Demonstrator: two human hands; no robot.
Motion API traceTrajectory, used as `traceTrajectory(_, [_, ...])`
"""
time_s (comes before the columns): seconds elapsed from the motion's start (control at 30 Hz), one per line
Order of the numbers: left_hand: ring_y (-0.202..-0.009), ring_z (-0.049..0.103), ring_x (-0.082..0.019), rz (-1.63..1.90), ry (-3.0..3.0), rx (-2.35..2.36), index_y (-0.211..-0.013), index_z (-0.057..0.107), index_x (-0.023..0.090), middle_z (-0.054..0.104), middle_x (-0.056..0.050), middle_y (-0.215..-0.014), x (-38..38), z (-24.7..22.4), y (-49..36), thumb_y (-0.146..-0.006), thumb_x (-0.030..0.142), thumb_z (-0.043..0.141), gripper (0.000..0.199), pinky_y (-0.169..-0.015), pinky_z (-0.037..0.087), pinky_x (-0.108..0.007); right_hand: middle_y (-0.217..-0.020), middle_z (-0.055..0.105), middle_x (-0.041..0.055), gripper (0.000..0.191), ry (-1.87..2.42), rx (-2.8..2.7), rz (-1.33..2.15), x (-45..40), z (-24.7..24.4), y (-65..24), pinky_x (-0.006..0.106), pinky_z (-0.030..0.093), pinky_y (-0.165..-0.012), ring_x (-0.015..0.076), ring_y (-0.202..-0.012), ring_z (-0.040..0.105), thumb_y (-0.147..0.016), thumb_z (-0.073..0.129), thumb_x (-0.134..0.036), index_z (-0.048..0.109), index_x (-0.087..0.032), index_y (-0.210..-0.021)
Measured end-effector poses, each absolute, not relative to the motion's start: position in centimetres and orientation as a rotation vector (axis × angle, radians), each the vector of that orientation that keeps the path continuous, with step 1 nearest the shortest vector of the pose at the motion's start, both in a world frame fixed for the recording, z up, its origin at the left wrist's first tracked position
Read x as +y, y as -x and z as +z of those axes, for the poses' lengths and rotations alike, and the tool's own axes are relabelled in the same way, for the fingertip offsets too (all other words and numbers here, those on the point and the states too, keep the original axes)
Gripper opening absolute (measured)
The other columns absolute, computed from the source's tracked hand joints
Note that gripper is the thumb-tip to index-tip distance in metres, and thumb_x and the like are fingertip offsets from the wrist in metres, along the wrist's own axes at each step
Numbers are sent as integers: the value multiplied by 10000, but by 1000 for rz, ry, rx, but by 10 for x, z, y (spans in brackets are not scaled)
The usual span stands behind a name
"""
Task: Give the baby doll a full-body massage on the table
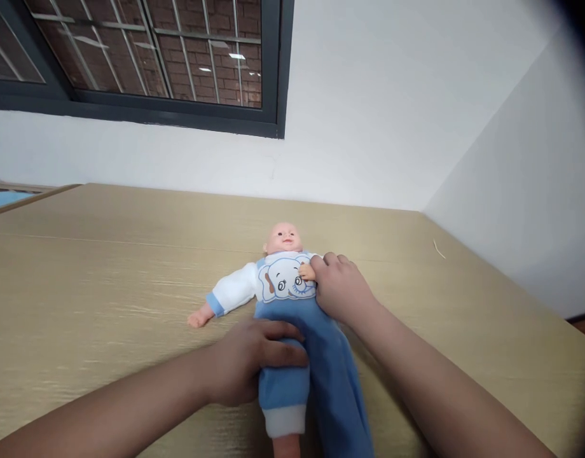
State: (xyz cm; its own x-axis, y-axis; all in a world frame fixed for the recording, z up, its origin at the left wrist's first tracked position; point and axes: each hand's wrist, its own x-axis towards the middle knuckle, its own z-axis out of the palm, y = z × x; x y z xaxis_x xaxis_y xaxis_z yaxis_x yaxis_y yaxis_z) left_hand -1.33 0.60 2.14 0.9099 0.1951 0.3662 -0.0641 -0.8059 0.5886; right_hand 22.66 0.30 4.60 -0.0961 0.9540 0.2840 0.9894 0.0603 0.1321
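A baby doll [283, 239] lies face up on the wooden table, its head toward the wall. It wears a white top with blue cuffs and an elephant face [285, 277] on the chest, and blue trousers [337, 369]. My left hand [254, 356] is closed around the doll's leg on the left, above the white trouser cuff [285, 420]. With curled fingers, my right hand [343, 283] grips the doll's arm on the right, whose small hand [306, 272] pokes out over the chest. The doll's other arm [233, 292] stretches out to the left.
The pale wooden table [106, 273] runs back to a white wall [369, 114]. A dark-framed window [178, 108] with bars is at the upper left. A thin pale strand [439, 249] lies at the right. Something light blue [6, 198] shows beyond the left edge.
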Motion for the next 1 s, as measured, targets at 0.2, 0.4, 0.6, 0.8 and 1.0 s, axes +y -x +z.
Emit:
traceTrajectory(0.2, [-1117,634,-241,473,-2650,55,-1227,636,309,599,-65,-1305,-3,26,20,-869,295,634,358,-941,498,-353,-830,616,38,70,1897,-1870,150,23,36,-268,290,334,-625,214,-742,549,-800,563,-206,525,-208,-859])
traceTrajectory(0.4, [-1194,548,-323,475,-2885,-30,-1219,596,310,589,-57,-1290,-18,15,20,-808,392,680,427,-1021,417,-454,-893,677,44,299,1340,-1150,1111,49,-1,-324,357,517,-782,247,-878,645,-603,692,-195,580,-178,-880])
traceTrajectory(0.6, [-1207,475,-323,390,-2897,1,-1204,584,361,561,-6,-1300,-22,18,21,-816,370,693,403,-1056,302,-492,-1065,705,89,377,1061,-1035,1394,47,-20,-363,408,529,-988,257,-1069,664,-680,782,-229,649,-170,-1028])
traceTrajectory(0.8, [-1193,458,-326,301,-2868,7,-1251,573,359,552,-23,-1276,-19,28,25,-745,358,745,535,-1066,281,-494,-1129,704,99,378,867,-1047,1527,44,-23,-374,438,516,-1019,265,-1103,661,-733,786,-231,671,-172,-1089])
traceTrajectory(1.0, [-1177,459,-331,223,-2866,141,-1196,612,338,566,-48,-1211,-7,40,31,-646,221,740,577,-1039,318,-500,-1229,677,108,440,1001,-1097,1505,44,-22,-367,394,511,-1051,265,-1175,636,-768,811,-265,666,-176,-1173])
